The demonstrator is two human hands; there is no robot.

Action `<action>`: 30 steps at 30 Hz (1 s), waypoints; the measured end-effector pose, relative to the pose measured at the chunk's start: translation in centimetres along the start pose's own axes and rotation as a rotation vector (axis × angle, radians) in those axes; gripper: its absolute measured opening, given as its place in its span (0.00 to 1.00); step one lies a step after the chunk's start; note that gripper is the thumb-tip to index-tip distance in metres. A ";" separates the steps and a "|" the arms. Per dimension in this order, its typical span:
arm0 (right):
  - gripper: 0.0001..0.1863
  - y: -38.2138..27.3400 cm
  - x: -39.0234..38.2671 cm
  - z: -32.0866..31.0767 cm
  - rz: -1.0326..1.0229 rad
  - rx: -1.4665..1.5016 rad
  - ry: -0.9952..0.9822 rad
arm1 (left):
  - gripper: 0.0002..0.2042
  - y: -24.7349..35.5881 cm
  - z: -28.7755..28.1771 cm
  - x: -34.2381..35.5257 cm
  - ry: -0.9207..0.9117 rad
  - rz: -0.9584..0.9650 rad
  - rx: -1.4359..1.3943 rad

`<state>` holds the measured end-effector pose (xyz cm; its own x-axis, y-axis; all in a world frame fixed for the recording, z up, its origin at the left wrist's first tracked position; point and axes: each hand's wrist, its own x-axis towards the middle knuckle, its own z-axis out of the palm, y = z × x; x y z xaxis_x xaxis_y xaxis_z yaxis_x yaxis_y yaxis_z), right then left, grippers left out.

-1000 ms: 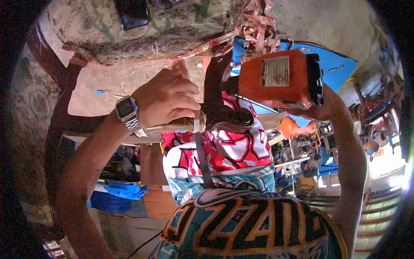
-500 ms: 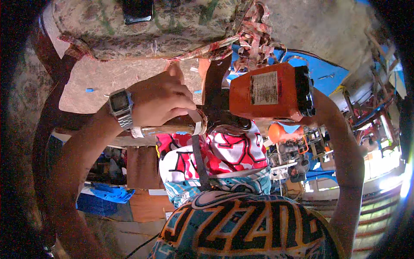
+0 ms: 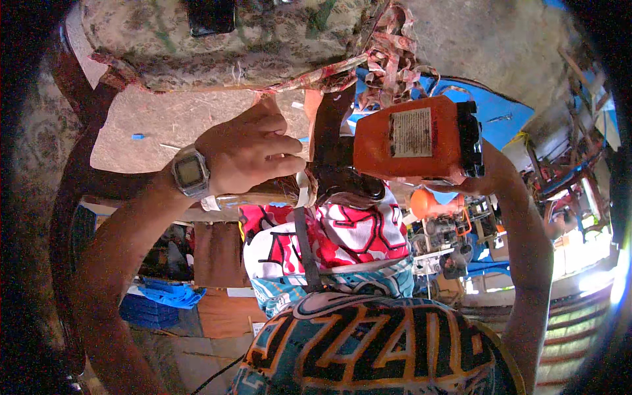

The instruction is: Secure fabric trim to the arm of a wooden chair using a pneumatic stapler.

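My left hand [image 3: 247, 148], with a silver digital watch on its wrist, is over a wooden bar [image 3: 257, 198] in the middle. Its fingers are curled, and their tips meet the upper end of a pale strip [image 3: 303, 189] looped at the bar's end. My right hand [image 3: 492, 176] grips a boxy orange tool [image 3: 444, 141] with a white label and a black end. The tool hides most of the right fingers. It is held just right of a dark, curved wooden piece [image 3: 332, 135].
A cushion-like patterned fabric piece [image 3: 263, 56] with a black phone [image 3: 212, 16] on it lies at the top. Tangled reddish fabric strips [image 3: 393, 52] hang beside it. A blue sheet [image 3: 513, 125] lies right. Cluttered gear and an orange container [image 3: 424, 204] are below it.
My left hand has rolled slightly and shifted a little right, its fingers spreading somewhat over the strip. The orange tool has moved slightly right, still in my right hand.
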<state>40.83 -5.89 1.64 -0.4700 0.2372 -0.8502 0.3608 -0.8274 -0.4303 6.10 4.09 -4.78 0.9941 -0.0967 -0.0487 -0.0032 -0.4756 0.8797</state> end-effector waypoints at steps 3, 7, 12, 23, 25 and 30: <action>0.32 0.0 0.0 0.1 -0.033 -0.052 0.020 | 0.14 -0.2 -0.3 0.3 0.023 0.056 0.058; 0.34 -0.9 0.1 0.0 0.068 0.009 0.025 | 0.12 0.1 0.3 0.8 0.091 -0.061 -0.094; 0.32 0.7 0.1 0.2 -0.073 -0.132 0.049 | 0.11 0.8 0.3 1.4 0.106 -0.217 -0.209; 0.27 0.7 1.0 0.1 -0.028 0.004 0.088 | 0.10 0.8 0.1 0.5 0.054 -0.049 -0.130; 0.27 1.1 0.9 0.1 -0.053 -0.027 0.066 | 0.09 0.4 0.1 0.7 0.057 -0.019 -0.166; 0.31 0.9 0.9 0.3 -0.102 -0.221 0.107 | 0.07 -0.1 0.3 0.9 -0.015 -0.045 -0.352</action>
<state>40.50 -6.51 0.55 -0.4294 0.3755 -0.8213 0.4886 -0.6683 -0.5610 6.97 3.75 -5.07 0.9907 -0.0968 -0.0959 0.0807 -0.1498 0.9854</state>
